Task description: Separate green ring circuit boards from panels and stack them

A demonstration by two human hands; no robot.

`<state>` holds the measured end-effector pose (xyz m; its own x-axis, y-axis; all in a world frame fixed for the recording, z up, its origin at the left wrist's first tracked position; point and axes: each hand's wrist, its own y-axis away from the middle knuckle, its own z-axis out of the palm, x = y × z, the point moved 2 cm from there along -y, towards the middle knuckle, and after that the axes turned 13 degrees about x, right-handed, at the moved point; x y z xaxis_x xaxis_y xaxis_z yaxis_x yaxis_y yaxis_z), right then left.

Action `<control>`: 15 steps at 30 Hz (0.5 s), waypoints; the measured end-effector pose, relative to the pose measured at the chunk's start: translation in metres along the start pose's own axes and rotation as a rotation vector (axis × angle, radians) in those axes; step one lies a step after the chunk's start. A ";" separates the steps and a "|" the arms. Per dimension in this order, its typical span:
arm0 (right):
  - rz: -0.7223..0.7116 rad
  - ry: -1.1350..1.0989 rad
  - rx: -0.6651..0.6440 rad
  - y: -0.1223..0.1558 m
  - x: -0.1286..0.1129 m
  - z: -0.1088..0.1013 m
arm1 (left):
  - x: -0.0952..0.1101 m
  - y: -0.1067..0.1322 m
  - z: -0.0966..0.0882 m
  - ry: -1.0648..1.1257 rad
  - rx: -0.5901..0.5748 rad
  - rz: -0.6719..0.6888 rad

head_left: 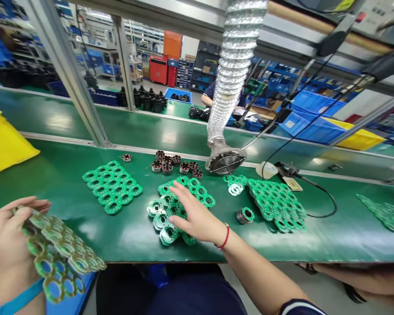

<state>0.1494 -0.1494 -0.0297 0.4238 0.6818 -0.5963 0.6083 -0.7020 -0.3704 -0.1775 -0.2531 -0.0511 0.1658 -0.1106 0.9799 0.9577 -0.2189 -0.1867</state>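
Note:
My left hand [11,236] is closed on the upper edge of some green circuit board panels [62,249] with round holes, held tilted at the front left of the bench. My right hand [197,212], fingers spread, is over a middle stack of green ring-shaped circuit boards [203,197]; whether it touches them I cannot tell. White-faced rings [160,210] lie at that stack's left side. Another flat panel of ring boards [113,186] lies between my hands, farther back. To the right is a motor stator [245,215] with a green ring board on top.
Several copper-wound stators [167,164] stand along the back. A fan-ended duct [228,159] hangs low beside them. At right are a stack of board panels [276,203] and a cabled tool [289,173]. A yellow bin [8,142] is at left; a person's arm [357,280] shows at lower right.

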 end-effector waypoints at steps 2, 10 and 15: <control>0.014 -0.016 0.032 -0.003 0.004 -0.003 | 0.009 0.009 0.004 0.066 0.063 -0.092; 0.088 -0.021 0.148 0.004 0.026 -0.017 | 0.007 0.007 0.009 0.146 0.106 -0.094; 0.168 -0.057 0.197 0.007 0.035 -0.020 | 0.003 0.006 0.013 0.157 0.090 -0.089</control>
<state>0.1818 -0.1261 -0.0386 0.4658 0.5435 -0.6983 0.3881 -0.8347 -0.3908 -0.1686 -0.2423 -0.0489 0.0471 -0.2464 0.9680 0.9853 -0.1480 -0.0856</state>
